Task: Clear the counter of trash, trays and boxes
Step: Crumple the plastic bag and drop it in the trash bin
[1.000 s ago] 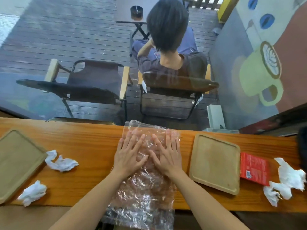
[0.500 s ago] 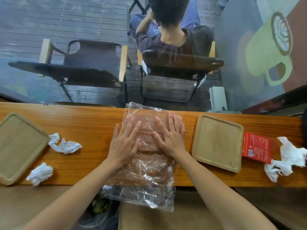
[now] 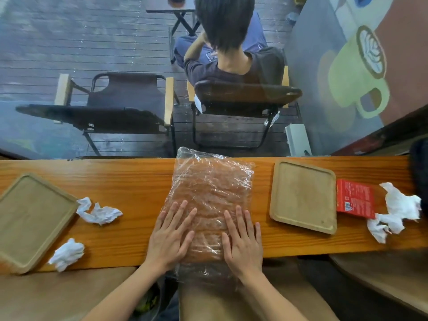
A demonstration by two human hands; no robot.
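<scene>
While hands press clear bag (image 3: 209, 195), red box (image 3: 355, 198) print unreadable.

Both hands now lie nearer the tabletop's (image 3: 139, 181) near edge than before: the left hand (image 3: 170, 237) and right hand (image 3: 242, 242) have slid down the clear plastic bag (image 3: 208, 188) from its far end. Flat palms now press its lower part, leaving the far half uncovered.

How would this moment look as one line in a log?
left hand: flat on plastic bag | right hand: flat on bag | trays, tissues, red box: on counter, untouched
</scene>
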